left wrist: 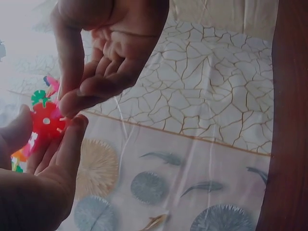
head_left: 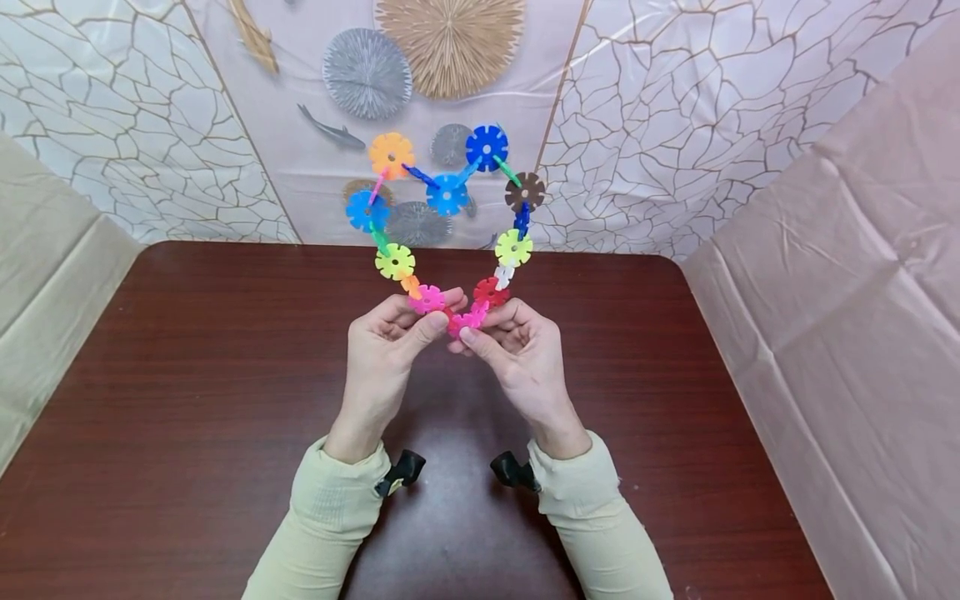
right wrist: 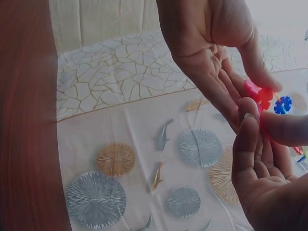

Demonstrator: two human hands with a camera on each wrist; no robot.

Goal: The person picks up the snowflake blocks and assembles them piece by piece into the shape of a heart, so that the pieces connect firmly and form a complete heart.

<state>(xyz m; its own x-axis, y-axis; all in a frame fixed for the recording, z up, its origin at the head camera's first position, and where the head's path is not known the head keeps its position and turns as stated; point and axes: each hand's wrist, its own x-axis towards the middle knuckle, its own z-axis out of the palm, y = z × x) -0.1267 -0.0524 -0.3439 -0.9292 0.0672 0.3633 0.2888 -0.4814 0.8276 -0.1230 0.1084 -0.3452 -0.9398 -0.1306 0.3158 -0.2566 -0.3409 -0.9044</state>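
Observation:
Notched plastic flower discs, linked edge to edge, form a heart-shaped chain held up above the table. Its top has an orange disc, a light blue disc in the dip and a dark blue disc. My left hand pinches a red disc at the bottom point, just below a pink disc. My right hand pinches another pink disc beside it, under a red disc. The fingertips of both hands nearly meet and partly hide the bottom discs.
A dark reddish-brown table lies beneath my hands. Behind it hangs a patterned backdrop with fan and fish shapes, and beige cloth stands at the sides. A black wrist mount projects inward from each sleeve.

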